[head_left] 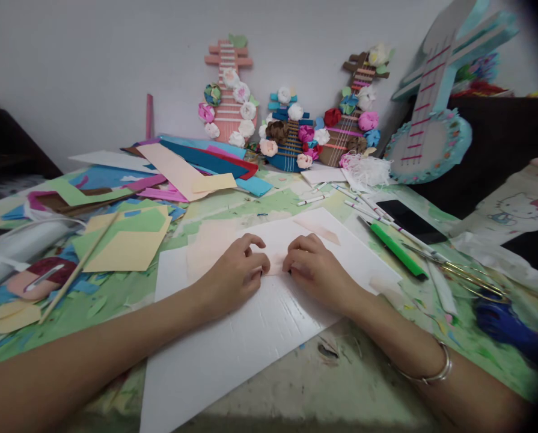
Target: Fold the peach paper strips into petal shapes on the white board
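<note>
Pink paper (276,265) is pinched in left hand (233,272) and right hand (321,270), grip narrow, Hello Kitty print (516,208) rightward.

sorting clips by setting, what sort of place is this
Probably a craft workspace, judging by the flower-decked model instrument, the scattered coloured paper and the green craft knife.

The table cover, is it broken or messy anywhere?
Yes. Just off the white board's near edge, a dark, ragged spot in the green table cover looks like a tear. Loose paper scraps also litter the left side messily.
</note>
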`<move>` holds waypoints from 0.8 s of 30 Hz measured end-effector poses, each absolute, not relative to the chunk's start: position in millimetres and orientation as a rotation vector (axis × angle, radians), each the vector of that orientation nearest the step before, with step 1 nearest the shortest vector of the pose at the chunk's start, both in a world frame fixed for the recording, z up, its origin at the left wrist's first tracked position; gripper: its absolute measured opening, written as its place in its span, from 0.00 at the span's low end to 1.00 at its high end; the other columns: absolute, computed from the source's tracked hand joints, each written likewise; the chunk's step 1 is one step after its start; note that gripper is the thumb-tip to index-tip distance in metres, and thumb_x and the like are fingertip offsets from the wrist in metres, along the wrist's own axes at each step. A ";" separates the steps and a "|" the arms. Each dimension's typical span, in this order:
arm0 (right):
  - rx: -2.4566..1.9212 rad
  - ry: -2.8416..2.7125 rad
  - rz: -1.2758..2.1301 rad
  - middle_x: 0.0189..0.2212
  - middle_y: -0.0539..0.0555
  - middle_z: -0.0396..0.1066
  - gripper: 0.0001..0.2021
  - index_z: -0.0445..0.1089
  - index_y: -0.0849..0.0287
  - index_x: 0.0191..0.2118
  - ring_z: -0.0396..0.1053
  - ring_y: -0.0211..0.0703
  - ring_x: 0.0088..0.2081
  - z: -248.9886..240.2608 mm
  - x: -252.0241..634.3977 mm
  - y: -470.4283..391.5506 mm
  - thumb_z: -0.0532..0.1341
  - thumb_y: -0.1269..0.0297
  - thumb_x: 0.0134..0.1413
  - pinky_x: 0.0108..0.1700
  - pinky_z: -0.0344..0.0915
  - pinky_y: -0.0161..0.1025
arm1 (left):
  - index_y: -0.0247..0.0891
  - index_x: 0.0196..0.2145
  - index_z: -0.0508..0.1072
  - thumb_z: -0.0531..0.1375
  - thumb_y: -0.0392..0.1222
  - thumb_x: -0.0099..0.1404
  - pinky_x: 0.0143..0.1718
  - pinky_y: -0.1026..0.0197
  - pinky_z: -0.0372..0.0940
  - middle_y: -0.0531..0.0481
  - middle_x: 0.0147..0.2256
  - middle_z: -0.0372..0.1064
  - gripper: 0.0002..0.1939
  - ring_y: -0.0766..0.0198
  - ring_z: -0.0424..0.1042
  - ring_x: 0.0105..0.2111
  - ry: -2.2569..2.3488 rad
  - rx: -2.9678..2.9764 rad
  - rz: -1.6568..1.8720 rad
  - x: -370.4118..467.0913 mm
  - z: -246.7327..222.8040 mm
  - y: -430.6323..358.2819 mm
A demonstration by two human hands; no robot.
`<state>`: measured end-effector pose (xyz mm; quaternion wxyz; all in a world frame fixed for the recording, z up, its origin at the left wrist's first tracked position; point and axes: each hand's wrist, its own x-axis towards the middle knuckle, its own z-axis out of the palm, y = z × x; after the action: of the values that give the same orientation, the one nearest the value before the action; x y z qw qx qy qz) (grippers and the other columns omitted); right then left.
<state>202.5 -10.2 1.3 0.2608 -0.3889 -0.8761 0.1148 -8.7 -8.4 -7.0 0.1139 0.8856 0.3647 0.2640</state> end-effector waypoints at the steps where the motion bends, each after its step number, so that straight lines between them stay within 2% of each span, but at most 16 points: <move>1: -0.983 -2.419 0.286 0.35 0.55 0.68 0.12 0.69 0.59 0.31 0.59 0.44 0.40 1.8 202.7 -10.4 0.54 0.82 0.48 0.42 0.58 0.40 | 0.38 0.32 0.69 0.51 0.29 0.61 0.41 0.55 0.62 0.45 0.46 0.61 0.10 0.61 0.62 0.38 1.039 2.666 0.779 -9.0 -6.2 -9.2; 4: -0.868 -2.527 0.258 0.32 0.55 0.70 0.13 0.71 0.59 0.32 0.61 0.44 0.38 5.0 206.1 -10.0 0.52 0.81 0.51 0.41 0.59 0.40 | 0.37 0.33 0.70 0.50 0.31 0.65 0.42 0.52 0.59 0.45 0.40 0.68 0.10 0.57 0.61 0.40 0.956 2.870 0.674 -10.7 -1.5 -11.8; 7: -0.820 -2.631 0.256 0.33 0.55 0.71 0.14 0.72 0.59 0.35 0.62 0.44 0.38 11.6 212.9 -9.7 0.52 0.80 0.53 0.41 0.59 0.41 | 0.37 0.37 0.71 0.49 0.32 0.66 0.41 0.52 0.57 0.45 0.37 0.70 0.11 0.55 0.62 0.40 0.901 3.006 0.488 -13.7 4.7 -13.5; 13: -0.818 -2.845 0.176 0.36 0.56 0.70 0.20 0.70 0.56 0.45 0.62 0.45 0.41 26.0 220.8 -14.1 0.51 0.82 0.52 0.42 0.57 0.42 | 0.38 0.46 0.69 0.49 0.34 0.69 0.42 0.54 0.55 0.44 0.38 0.70 0.13 0.56 0.64 0.40 0.757 3.085 0.285 -19.7 10.4 -11.4; 24: -0.824 -2.836 0.141 0.33 0.55 0.71 0.16 0.71 0.56 0.45 0.62 0.45 0.40 25.8 217.7 -17.2 0.53 0.78 0.55 0.43 0.54 0.42 | 0.44 0.49 0.68 0.48 0.38 0.70 0.44 0.55 0.56 0.46 0.38 0.68 0.14 0.57 0.64 0.40 0.700 2.973 0.315 -23.3 13.5 -7.9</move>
<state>217.7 -17.2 25.8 0.0924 -0.2776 -0.9551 0.0476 -23.3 -7.9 13.5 0.0354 0.9677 0.2278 0.1024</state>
